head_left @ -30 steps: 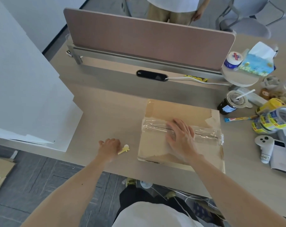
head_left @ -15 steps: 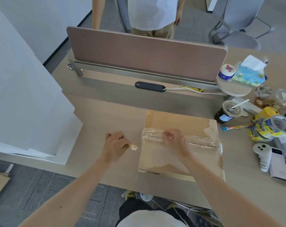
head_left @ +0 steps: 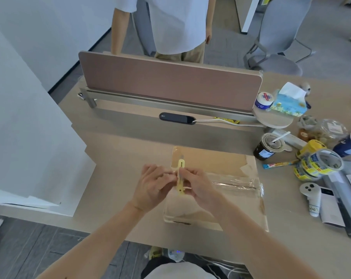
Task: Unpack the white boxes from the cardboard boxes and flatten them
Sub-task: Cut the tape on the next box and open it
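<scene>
A flat cardboard box (head_left: 214, 162) sealed with clear tape lies on the desk (head_left: 130, 146) in front of me. Both hands are raised over its left edge and hold a small yellow utility knife (head_left: 180, 176) upright between them. My left hand (head_left: 153, 186) grips the knife from the left. My right hand (head_left: 198, 187) pinches it from the right, fingers curled round its body. A short blade tip shows at the knife's top. Flattened white boxes (head_left: 29, 137) are stacked at the desk's left end.
A brown divider screen (head_left: 170, 81) runs across the desk's far side, and a person stands behind it. At the right lie tape rolls (head_left: 319, 162), a jar with a spoon (head_left: 268, 147), a tissue pack (head_left: 289, 99), a white controller (head_left: 311, 196) and papers.
My left hand picked the yellow knife up from the desk and carried it rightward. My right hand left the taped box top and joined it on the knife. The camera tilted up.
</scene>
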